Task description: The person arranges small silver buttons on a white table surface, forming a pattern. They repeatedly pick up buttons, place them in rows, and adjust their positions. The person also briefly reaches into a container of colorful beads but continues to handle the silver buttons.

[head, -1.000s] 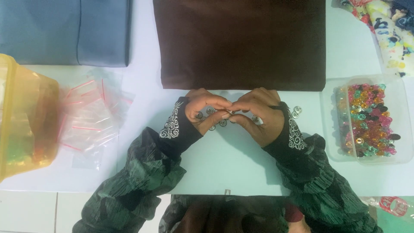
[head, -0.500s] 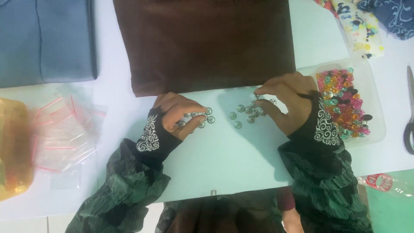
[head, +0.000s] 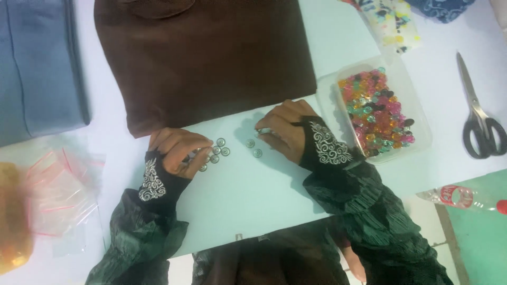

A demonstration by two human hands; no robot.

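Note:
Several small round silver studs (head: 221, 148) lie on the pale table (head: 253, 195) between my hands. My left hand (head: 177, 153) rests curled beside them, its fingertips pinching or touching the left-most studs. My right hand (head: 285, 129) sits to the right, fingers closed on a small silver piece (head: 262, 130), with two more studs (head: 253, 148) just below its fingertips. Both wrists wear black cuffs with silver embroidery and dark green sleeves.
A folded brown cloth (head: 206, 58) lies just beyond the hands. A clear tray of colourful beads (head: 377, 108) is at the right, scissors (head: 478, 119) further right. Blue cloth (head: 39, 68) and small zip bags (head: 58, 190) are at the left, beside a yellow container (head: 13, 221).
My hands, joined together a second ago, have moved apart. Several silver studs now lie spread on the table between them. The view has also shifted.

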